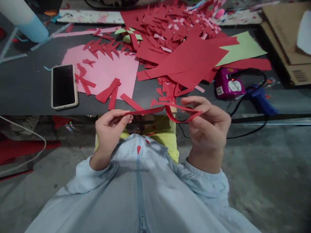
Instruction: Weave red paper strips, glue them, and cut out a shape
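Before you is the dark table (pixel 29 87), the widest thing here, with a big red sheet (pixel 191 61) resting near its middle. Behind this sheet a heap of folded red pieces (pixel 167 24) is spread. To the left lies a pink sheet (pixel 123 72), which carries several loose red bits, and just beside it is the phone (pixel 64 86). On your right side stand a purple box (pixel 228 84) and a blue tool (pixel 259 98), maybe a glue gun.

Your two hands are at the near edge of the table. The left hand (pixel 109 127) pinches one end of the red paper strip (pixel 148 111) between thumb and fingers; the right hand (pixel 207 124) grasps its looped part, fingertips above and thumb below. So the strip is between your hands, in front of the edge.

The step in hand seems to be the bending of this strip into a loop. I judge that the next move calls for a light, even pinch, so the paper will not crease in a wrong place.

Some parts are difficult to see. I cannot tell if it is one strip or two, because they overlap in the middle. Your right fingers hide the far bend. The cardboard (pixel 286 35) is cut by the frame, and the smallest scraps are blurred.
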Demonstrator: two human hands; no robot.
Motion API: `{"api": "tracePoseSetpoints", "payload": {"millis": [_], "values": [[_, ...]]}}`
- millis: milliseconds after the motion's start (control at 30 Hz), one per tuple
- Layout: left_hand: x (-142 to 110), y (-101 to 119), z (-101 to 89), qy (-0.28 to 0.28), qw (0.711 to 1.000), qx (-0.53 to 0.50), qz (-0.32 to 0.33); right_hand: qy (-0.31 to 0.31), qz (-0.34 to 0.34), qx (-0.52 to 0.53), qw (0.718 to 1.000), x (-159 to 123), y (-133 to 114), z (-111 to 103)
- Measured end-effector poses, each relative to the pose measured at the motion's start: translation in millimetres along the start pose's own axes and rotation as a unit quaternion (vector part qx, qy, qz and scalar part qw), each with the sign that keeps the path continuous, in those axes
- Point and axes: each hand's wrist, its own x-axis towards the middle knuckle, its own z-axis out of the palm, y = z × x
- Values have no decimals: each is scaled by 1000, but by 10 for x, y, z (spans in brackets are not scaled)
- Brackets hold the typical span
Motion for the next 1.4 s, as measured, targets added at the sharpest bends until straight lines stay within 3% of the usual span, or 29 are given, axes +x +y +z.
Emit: {"api": "tracePoseSetpoints", "payload": {"millis": [67, 133, 200, 267, 333, 467, 700, 900, 1100, 1233, 1400], "values": [[13, -2, -79, -2, 969, 124, 215, 21, -36, -17, 999, 2, 17, -1], [32, 16, -157, -24, 910, 201, 363, 50, -74, -43, 995, 14, 22, -12], [37, 48, -220, -28, 866, 236, 441, 72, -97, -53, 991, 19, 18, -34], [15, 88, -266, -26, 847, 259, 463, 76, -100, -65, 990, 7, 0, -66], [-30, 134, -303, -36, 846, 283, 450, 56, -100, -89, 989, -17, -33, -95], [-114, 214, -347, -71, 854, 304, 415, -43, -138, -128, 981, -68, -110, -90], [-167, 249, -261, -65, 883, 243, 395, -171, -129, -118, 970, -164, -108, 190], [-131, 236, -148, -74, 879, 230, 411, -114, -142, -122, 976, -169, -59, 372], [-51, 152, 13, -80, 932, 216, 281, -119, -146, -189, 964, -67, -90, 351], [-43, 122, 35, -110, 948, 208, 214, -153, -132, -209, 957, -31, -132, 331], [-27, 85, 33, -92, 971, 156, 157, -145, -95, -195, 965, -21, -136, 265]]}}
